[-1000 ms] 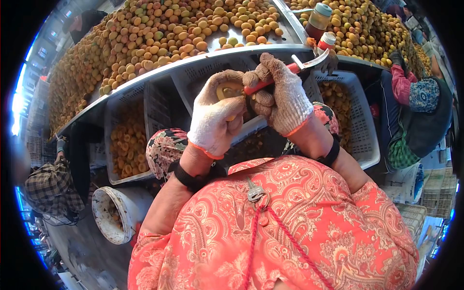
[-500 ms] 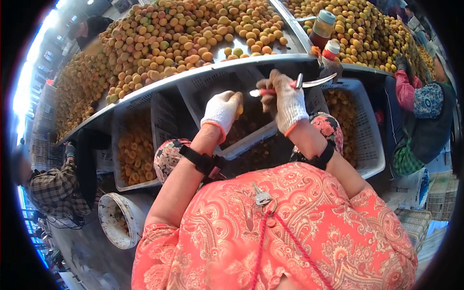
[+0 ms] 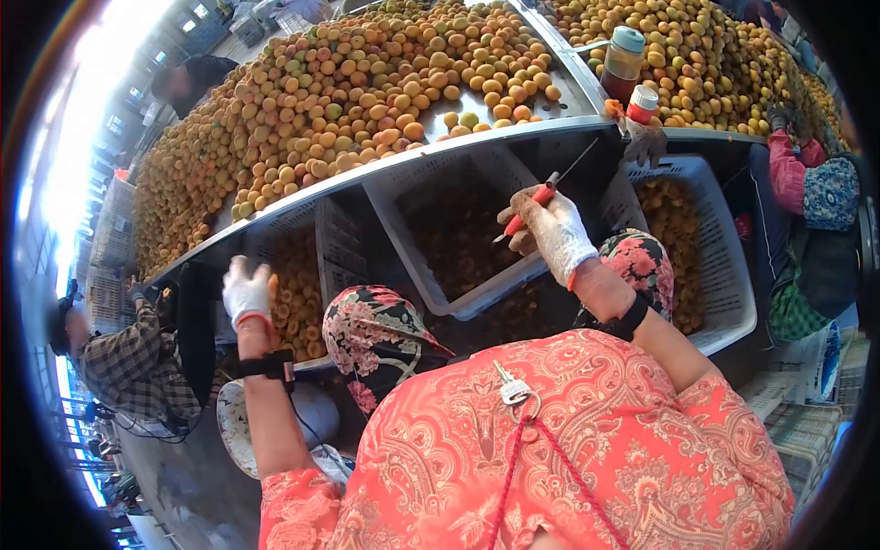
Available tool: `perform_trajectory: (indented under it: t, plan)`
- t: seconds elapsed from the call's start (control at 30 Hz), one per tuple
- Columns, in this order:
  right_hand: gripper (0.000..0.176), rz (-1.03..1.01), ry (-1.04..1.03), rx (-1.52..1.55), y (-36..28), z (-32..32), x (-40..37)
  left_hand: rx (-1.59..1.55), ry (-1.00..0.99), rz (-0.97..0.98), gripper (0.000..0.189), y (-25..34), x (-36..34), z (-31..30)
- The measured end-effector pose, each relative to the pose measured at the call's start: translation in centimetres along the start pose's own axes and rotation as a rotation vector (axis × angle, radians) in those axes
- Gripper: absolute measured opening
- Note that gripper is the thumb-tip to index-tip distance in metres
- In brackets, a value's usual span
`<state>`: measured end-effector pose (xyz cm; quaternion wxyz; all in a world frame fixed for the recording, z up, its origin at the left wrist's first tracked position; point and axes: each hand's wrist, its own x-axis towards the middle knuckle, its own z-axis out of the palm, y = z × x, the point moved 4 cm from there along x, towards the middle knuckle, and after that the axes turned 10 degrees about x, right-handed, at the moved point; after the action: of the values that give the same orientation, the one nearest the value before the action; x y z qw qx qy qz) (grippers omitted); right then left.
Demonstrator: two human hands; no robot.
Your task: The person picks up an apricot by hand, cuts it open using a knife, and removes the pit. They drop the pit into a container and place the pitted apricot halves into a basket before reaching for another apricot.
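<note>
My left hand [image 3: 248, 291], in a white glove, hovers at the near edge of the left crate of cut apricots [image 3: 298, 307]. Its fingers are apart, and a bit of orange shows beside them. My right hand [image 3: 548, 229], in a soiled white glove, is wrapped round a red-handled knife [image 3: 532, 207] whose thin blade points up and to the right. It is above the middle crate [image 3: 446, 307], which holds dark, blurred pieces. Whole apricots [image 3: 367, 92] are heaped on the metal table beyond.
A crate [image 3: 724, 275] of apricot pieces stands at right. Two jars [image 3: 623, 62] [image 3: 643, 104] and a dirty glove [image 3: 645, 142] sit by the table edge. A white bucket [image 3: 243, 426] is at lower left. Co-workers [image 3: 137, 367] [image 3: 816, 220] sit on both sides.
My left hand has moved left from the middle crate to the left crate, and its fingers have spread. The knife in my right hand has turned from nearly level to pointing up.
</note>
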<state>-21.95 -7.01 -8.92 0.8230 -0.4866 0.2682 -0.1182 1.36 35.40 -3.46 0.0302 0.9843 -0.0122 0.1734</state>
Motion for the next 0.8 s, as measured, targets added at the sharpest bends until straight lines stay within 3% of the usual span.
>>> perform_trajectory:
  t: [0.03,0.1,0.2,0.33,0.43,0.5,0.53,0.67,0.8]
  plan:
    - [0.02,-0.044,-0.007,-0.02,0.0,0.1,0.2,-0.031,0.051,-0.027,0.039,0.0,0.9,-1.1]
    - [0.022,-0.083,-0.029,-0.041,1.9,-0.2,1.5,-0.447,0.037,0.063,0.043,2.5,3.4,-1.6]
    - [0.03,-0.166,-0.162,-0.215,2.3,0.0,2.1,-0.643,-0.033,0.353,0.034,12.8,4.7,-1.4]
    - [0.023,-0.046,-0.18,-0.183,2.9,-0.3,2.9,-0.278,-0.153,0.706,0.029,26.5,4.3,1.8]
    - [0.021,0.02,-0.166,-0.105,3.0,-1.3,4.1,-0.036,-0.169,0.887,0.032,33.0,6.0,6.0]
    - [0.02,0.055,-0.161,-0.012,2.9,-1.7,4.6,0.154,-0.158,0.953,0.038,35.3,7.1,8.1]
    - [0.019,0.086,-0.137,0.014,2.6,-1.8,4.7,0.312,-0.441,0.888,0.042,36.3,7.9,9.5]
    - [0.018,0.079,-0.106,-0.037,1.3,-1.9,5.0,0.517,-0.467,0.954,0.04,37.4,9.0,12.5]
    - [0.015,-0.037,-0.108,-0.029,1.0,-2.1,5.2,0.44,-0.367,0.891,0.036,36.9,9.0,11.6]
